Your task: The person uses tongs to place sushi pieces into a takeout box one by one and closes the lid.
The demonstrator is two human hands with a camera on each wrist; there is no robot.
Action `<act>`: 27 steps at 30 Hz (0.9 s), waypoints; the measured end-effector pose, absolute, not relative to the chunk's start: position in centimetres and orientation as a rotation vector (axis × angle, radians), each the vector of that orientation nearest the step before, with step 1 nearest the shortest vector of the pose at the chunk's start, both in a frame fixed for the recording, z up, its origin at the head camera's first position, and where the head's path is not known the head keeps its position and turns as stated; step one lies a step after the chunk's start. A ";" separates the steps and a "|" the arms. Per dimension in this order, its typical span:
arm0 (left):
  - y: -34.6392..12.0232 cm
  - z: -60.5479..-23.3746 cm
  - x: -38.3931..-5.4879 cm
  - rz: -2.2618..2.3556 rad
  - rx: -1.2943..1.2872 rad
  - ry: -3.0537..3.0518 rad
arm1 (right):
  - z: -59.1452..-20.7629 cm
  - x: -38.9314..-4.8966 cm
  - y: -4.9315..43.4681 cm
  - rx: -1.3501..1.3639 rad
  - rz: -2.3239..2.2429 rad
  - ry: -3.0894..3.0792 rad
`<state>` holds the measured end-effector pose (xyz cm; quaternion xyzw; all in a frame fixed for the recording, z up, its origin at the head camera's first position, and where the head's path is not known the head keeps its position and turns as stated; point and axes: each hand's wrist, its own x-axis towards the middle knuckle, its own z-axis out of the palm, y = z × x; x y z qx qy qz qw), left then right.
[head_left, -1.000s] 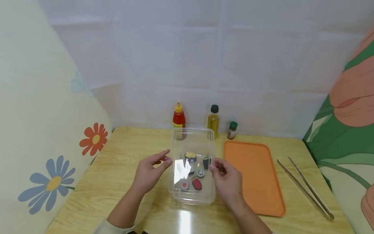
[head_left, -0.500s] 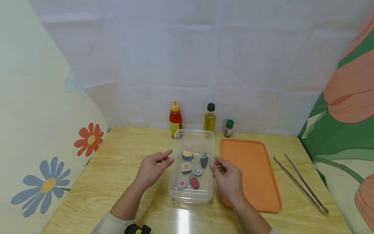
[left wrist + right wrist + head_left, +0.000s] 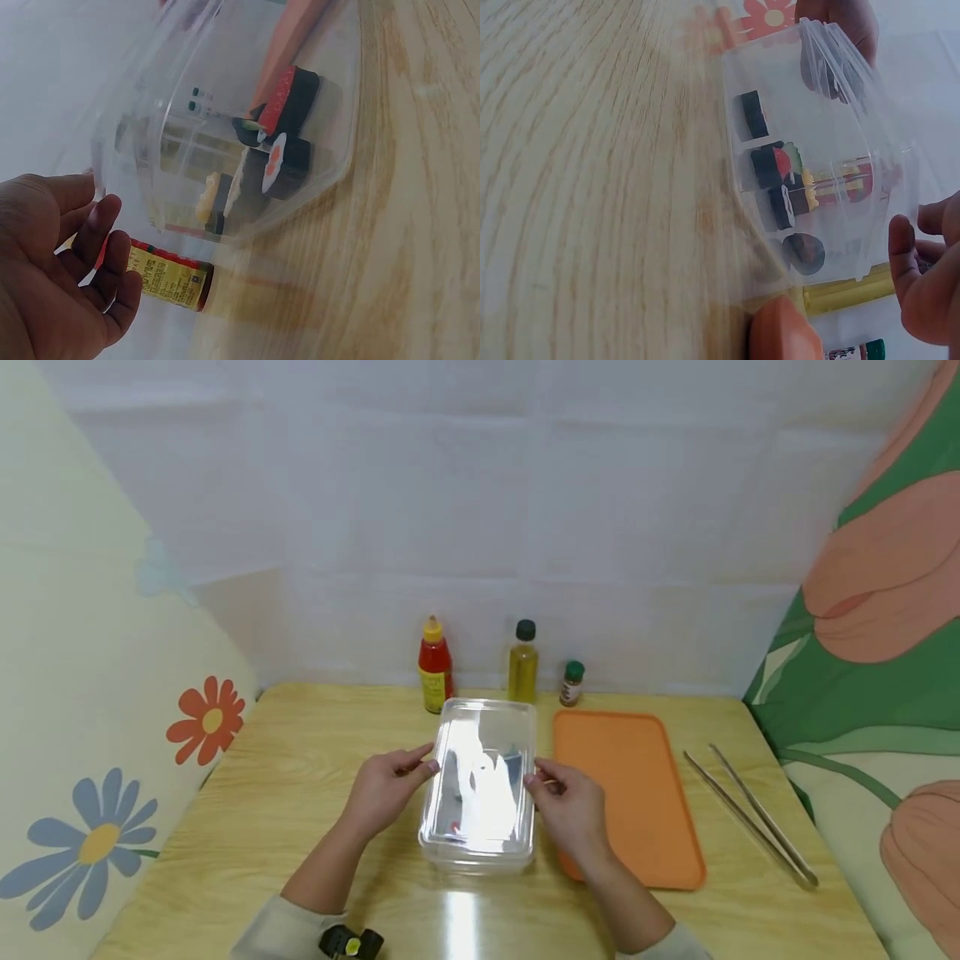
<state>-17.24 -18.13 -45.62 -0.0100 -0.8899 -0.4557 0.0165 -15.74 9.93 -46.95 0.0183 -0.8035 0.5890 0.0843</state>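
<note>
A clear plastic lid (image 3: 486, 785) lies over a clear plastic container (image 3: 480, 865), with strong glare on its top in the head view. My left hand (image 3: 386, 789) pinches the lid's left edge between thumb and fingers. On the opposite edge my right hand (image 3: 573, 806) does the same. Through the walls, several toy sushi pieces show on the container's floor, among them a red-topped piece (image 3: 289, 101) and a white-and-orange roll (image 3: 277, 163) in the left wrist view. I cannot tell whether the lid touches the rim all round.
An orange tray (image 3: 626, 802) lies right of the container, with metal tongs (image 3: 750, 814) further right. Behind stand a red sauce bottle (image 3: 435, 668), an oil bottle (image 3: 522, 664) and a small green-capped jar (image 3: 572, 683). A white cloth (image 3: 412, 510) hangs at the back.
Both hands have tilted the lid, so that glare now hides most of the sushi from above. The head view has shifted slightly, moving everything leftward. Both hands keep the lid's edges.
</note>
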 end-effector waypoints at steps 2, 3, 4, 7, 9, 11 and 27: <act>-18.3 -45.8 -17.3 -1.407 -0.040 -2.767 | -47.1 -15.8 9.8 0.061 1.743 -2.410; -18.3 -45.8 -17.3 -1.401 -0.045 -2.766 | -47.2 -15.8 9.8 0.060 1.730 -2.419; -18.3 -45.9 -17.3 -1.392 -0.052 -2.765 | -47.2 -15.9 9.7 0.058 1.716 -2.428; -18.3 -46.2 -17.5 -1.381 -0.078 -2.763 | -47.3 -15.9 9.8 0.047 1.690 -2.459; -18.3 -46.4 -17.6 -1.384 -0.079 -2.765 | -47.5 -15.9 9.8 0.045 1.682 -2.481; -18.3 -46.6 -17.6 -1.387 -0.083 -2.764 | -47.5 -15.9 9.9 0.046 1.673 -2.502; -18.1 -47.3 -17.0 -1.326 -0.052 -2.800 | -47.7 -16.0 10.2 0.118 1.559 -2.582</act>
